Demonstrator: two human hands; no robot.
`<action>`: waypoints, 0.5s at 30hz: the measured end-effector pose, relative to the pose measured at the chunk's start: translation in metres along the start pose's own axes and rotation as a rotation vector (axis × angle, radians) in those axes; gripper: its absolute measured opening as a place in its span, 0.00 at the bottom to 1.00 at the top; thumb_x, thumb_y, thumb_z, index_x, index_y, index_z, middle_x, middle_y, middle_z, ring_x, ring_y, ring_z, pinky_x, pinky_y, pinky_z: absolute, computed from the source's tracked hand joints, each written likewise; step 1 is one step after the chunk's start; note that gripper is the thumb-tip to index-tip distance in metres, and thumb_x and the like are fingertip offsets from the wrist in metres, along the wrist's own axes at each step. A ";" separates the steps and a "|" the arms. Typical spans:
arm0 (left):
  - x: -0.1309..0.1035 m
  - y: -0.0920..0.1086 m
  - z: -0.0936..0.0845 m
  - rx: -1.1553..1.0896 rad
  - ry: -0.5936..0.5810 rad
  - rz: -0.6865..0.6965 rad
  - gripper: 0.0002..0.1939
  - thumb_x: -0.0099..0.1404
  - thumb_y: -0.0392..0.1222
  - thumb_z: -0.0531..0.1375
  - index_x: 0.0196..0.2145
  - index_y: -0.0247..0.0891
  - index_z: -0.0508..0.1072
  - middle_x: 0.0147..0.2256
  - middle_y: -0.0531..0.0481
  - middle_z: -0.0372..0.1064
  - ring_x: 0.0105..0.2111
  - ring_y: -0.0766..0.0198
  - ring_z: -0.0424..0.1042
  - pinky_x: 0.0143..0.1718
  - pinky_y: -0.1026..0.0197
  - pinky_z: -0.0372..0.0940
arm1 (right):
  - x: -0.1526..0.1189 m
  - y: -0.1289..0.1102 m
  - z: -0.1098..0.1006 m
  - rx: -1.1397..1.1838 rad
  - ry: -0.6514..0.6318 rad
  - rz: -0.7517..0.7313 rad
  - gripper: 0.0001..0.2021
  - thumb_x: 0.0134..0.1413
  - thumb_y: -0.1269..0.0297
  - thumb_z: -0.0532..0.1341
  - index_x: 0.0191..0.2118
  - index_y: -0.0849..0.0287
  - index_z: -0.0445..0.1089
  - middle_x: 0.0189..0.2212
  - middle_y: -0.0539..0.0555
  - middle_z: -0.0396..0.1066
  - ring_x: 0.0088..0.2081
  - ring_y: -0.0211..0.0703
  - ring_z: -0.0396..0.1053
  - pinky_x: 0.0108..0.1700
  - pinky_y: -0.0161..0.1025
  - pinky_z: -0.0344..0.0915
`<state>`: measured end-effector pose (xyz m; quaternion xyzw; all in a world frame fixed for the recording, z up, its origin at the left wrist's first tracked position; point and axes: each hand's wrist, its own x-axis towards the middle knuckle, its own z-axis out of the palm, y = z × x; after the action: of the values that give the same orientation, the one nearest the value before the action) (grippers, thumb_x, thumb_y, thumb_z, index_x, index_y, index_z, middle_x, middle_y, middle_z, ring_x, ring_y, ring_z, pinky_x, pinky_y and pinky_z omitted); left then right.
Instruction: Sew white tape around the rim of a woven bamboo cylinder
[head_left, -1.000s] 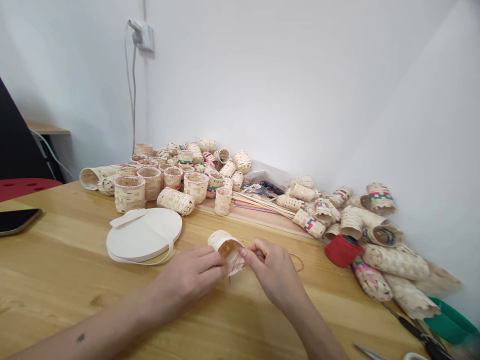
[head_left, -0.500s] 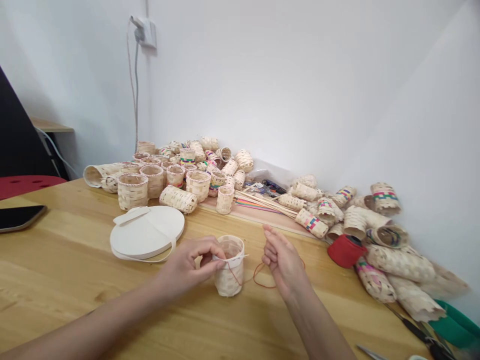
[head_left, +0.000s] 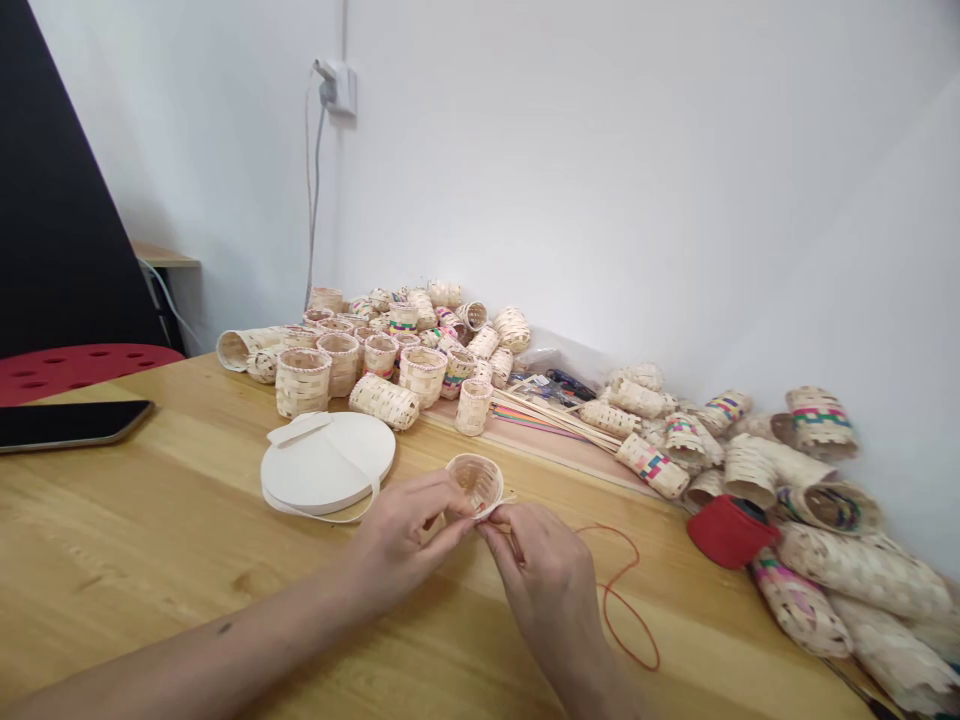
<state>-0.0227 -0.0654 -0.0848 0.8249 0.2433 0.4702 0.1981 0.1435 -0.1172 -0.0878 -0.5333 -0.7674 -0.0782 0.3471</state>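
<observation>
A small woven basket [head_left: 478, 478] is at the centre front, its open mouth tipped toward me. My left hand [head_left: 416, 525] pinches its rim on the near left side. My right hand [head_left: 536, 560] is closed at the rim just to the right, fingertips almost touching those of my left hand; whatever tiny thing lies between them is hidden. A light strip end sticks out past the rim above my right fingers. An orange-red thread [head_left: 616, 590] loops over the table to the right of my right hand.
A coil of white strip [head_left: 326, 465] lies left of the basket. Woven baskets [head_left: 304, 382] crowd the back and right. Behind are thin sticks [head_left: 559, 415]; a red band-like object [head_left: 731, 532] sits right, a phone [head_left: 71, 424] far left.
My right hand has moved left and down to the basket's rim, beside my left hand. The basket has tipped, and the thread now trails in a longer loop. The view has shifted left.
</observation>
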 end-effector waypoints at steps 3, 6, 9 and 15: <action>-0.003 0.000 0.000 0.094 0.060 0.133 0.06 0.63 0.32 0.56 0.33 0.36 0.72 0.30 0.49 0.71 0.31 0.66 0.70 0.34 0.65 0.64 | 0.001 -0.004 -0.001 0.036 -0.062 0.012 0.10 0.58 0.72 0.53 0.28 0.58 0.66 0.23 0.50 0.67 0.26 0.39 0.63 0.29 0.35 0.52; -0.002 -0.001 -0.003 0.217 0.117 0.192 0.06 0.64 0.32 0.56 0.33 0.37 0.72 0.31 0.48 0.71 0.32 0.65 0.70 0.34 0.64 0.65 | -0.002 -0.009 -0.001 0.119 -0.203 -0.004 0.08 0.52 0.75 0.53 0.26 0.58 0.64 0.21 0.47 0.64 0.24 0.36 0.60 0.28 0.33 0.51; 0.002 -0.004 -0.010 0.303 0.160 0.209 0.06 0.64 0.32 0.55 0.33 0.37 0.72 0.31 0.48 0.72 0.31 0.65 0.70 0.33 0.65 0.65 | -0.006 -0.008 -0.003 0.157 -0.361 -0.086 0.08 0.46 0.78 0.52 0.25 0.57 0.62 0.21 0.46 0.64 0.24 0.35 0.60 0.28 0.32 0.50; 0.013 -0.017 -0.029 0.464 0.293 0.166 0.05 0.63 0.32 0.56 0.32 0.36 0.71 0.31 0.48 0.71 0.32 0.64 0.69 0.34 0.64 0.64 | -0.001 0.031 -0.013 -0.001 -0.443 -0.033 0.09 0.47 0.78 0.50 0.23 0.58 0.60 0.20 0.47 0.62 0.23 0.36 0.59 0.27 0.33 0.47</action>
<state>-0.0461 -0.0415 -0.0718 0.7885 0.3022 0.5307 -0.0723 0.1768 -0.1117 -0.0866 -0.5249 -0.8337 0.0349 0.1682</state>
